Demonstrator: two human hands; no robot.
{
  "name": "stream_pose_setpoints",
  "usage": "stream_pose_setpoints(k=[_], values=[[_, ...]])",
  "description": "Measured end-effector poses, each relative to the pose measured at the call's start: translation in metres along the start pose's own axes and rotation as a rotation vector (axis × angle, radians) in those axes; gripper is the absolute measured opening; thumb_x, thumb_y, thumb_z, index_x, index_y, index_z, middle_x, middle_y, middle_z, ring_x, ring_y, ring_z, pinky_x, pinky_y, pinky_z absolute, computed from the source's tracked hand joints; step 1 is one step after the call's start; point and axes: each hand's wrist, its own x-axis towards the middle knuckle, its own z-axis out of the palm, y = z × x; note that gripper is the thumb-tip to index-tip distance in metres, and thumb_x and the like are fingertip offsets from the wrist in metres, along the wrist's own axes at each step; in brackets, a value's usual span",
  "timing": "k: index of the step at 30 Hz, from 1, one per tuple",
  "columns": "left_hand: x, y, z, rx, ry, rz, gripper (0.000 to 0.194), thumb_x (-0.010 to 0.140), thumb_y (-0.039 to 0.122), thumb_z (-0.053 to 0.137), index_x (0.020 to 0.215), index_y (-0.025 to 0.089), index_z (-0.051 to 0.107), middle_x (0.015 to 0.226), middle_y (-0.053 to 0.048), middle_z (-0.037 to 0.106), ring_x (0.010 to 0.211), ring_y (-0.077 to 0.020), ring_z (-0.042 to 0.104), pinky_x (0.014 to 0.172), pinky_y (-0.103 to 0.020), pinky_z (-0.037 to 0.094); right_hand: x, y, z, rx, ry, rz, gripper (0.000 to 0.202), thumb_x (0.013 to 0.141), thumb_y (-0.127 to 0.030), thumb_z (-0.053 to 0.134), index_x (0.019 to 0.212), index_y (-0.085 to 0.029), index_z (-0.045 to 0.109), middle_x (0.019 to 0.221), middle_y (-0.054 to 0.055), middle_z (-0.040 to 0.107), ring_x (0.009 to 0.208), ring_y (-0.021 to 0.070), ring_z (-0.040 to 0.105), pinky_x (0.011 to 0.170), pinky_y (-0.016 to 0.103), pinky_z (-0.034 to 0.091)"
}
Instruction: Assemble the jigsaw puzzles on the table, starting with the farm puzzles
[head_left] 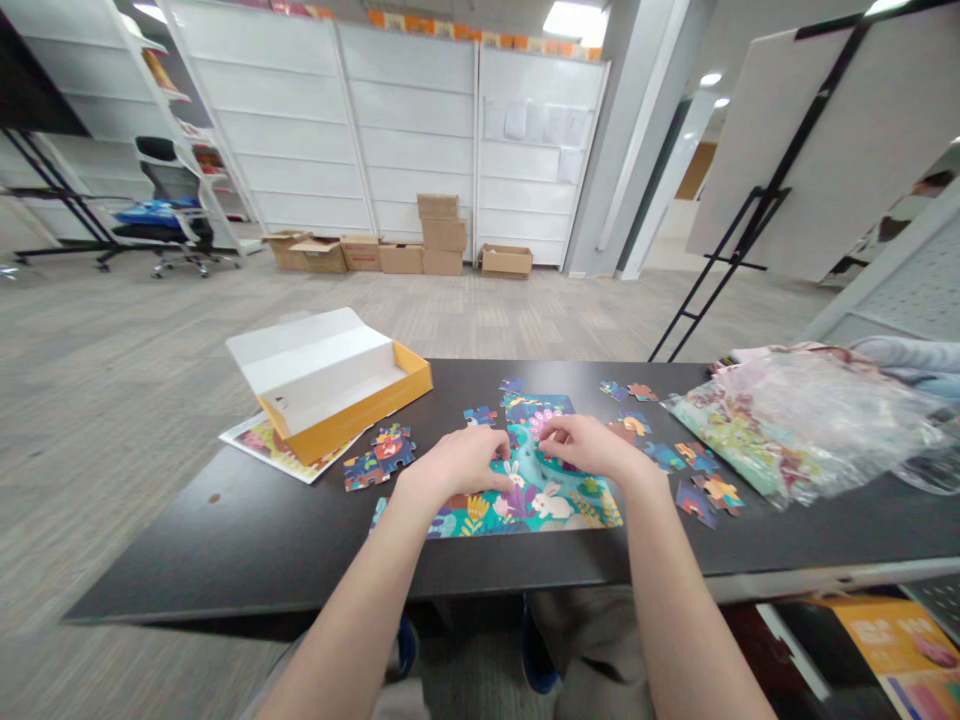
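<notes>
A partly joined jigsaw puzzle (555, 505) lies flat on the black table, with white rabbits, flowers and a teal stream printed on it. Over its left part is my left hand (466, 464), palm down, thumb and fingers curved with a gap between them. My right hand (589, 446) rests over the upper right part, its thumb and fingertips drawn together at the picture. Whatever those fingertips hold, if anything, is hidden. Joined loose pieces (382, 455) lie left of the puzzle. More puzzle pieces (696, 503) are scattered to its right, and a small piece (480, 415) sits just behind my left hand.
An opened yellow box (360, 415) with a white inside stands at the table's left, partly on a printed sheet (315, 468). Plastic-wrapped packages (810, 420) cover the right end of the table (247, 560). Cardboard boxes (442, 235) stand by white shelves.
</notes>
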Motion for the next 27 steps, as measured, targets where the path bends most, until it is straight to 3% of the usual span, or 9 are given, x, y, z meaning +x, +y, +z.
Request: stream_pose_setpoints(k=[7,13,17,19,22,27], values=[[0.002,-0.001,0.002,-0.068,0.017,0.020,0.034,0.068,0.042,0.078,0.095,0.023,0.070,0.095,-0.003,0.071,0.084,-0.0223,0.067,0.066,-0.026,0.045,0.000,-0.001,0.000,0.000,0.001,0.006,0.011,0.087,-0.026,0.063,0.090,-0.018,0.069,0.078,0.004,0.074,0.064,0.0160,0.067,0.059,0.025,0.047],[0.001,-0.013,-0.007,-0.212,-0.027,0.014,0.026,0.072,0.022,0.075,0.097,0.019,0.069,0.084,-0.001,0.071,0.079,-0.0188,0.068,0.069,-0.024,0.049,0.000,-0.002,0.000,0.012,-0.001,0.009,0.011,0.087,-0.026,0.062,0.089,-0.018,0.069,0.077,0.004,0.074,0.062,0.0158,0.066,0.058,0.025,0.047],[0.005,-0.034,-0.013,0.019,0.233,-0.175,0.029,0.085,0.028,0.068,0.113,0.020,0.066,0.111,-0.009,0.070,0.101,-0.0263,0.068,0.086,-0.034,0.052,-0.002,-0.001,-0.001,0.024,0.000,-0.002,0.011,0.087,-0.026,0.061,0.089,-0.019,0.069,0.078,0.004,0.074,0.064,0.0163,0.068,0.059,0.025,0.048],[0.010,-0.043,-0.012,0.120,0.308,-0.245,0.034,0.089,0.028,0.064,0.122,0.019,0.063,0.126,-0.014,0.066,0.116,-0.0309,0.063,0.095,-0.039,0.050,-0.003,0.000,-0.001,0.031,0.000,0.000,0.011,0.087,-0.025,0.060,0.088,-0.019,0.069,0.079,0.004,0.074,0.065,0.0164,0.068,0.059,0.024,0.048],[0.017,-0.048,-0.006,0.145,0.293,-0.217,0.041,0.093,0.029,0.059,0.132,0.017,0.057,0.136,-0.015,0.062,0.127,-0.0326,0.056,0.102,-0.042,0.047,-0.003,0.002,-0.001,0.035,0.005,0.007,0.010,0.086,-0.024,0.061,0.088,-0.019,0.069,0.078,0.004,0.074,0.065,0.0163,0.068,0.058,0.024,0.048],[0.024,-0.048,0.002,0.157,0.262,-0.187,0.037,0.093,0.026,0.058,0.129,0.019,0.060,0.127,-0.014,0.067,0.120,-0.0325,0.061,0.100,-0.044,0.049,-0.003,0.003,-0.001,0.035,0.007,-0.003,0.011,0.087,-0.025,0.061,0.088,-0.019,0.069,0.077,0.003,0.074,0.064,0.0161,0.068,0.057,0.023,0.047]])
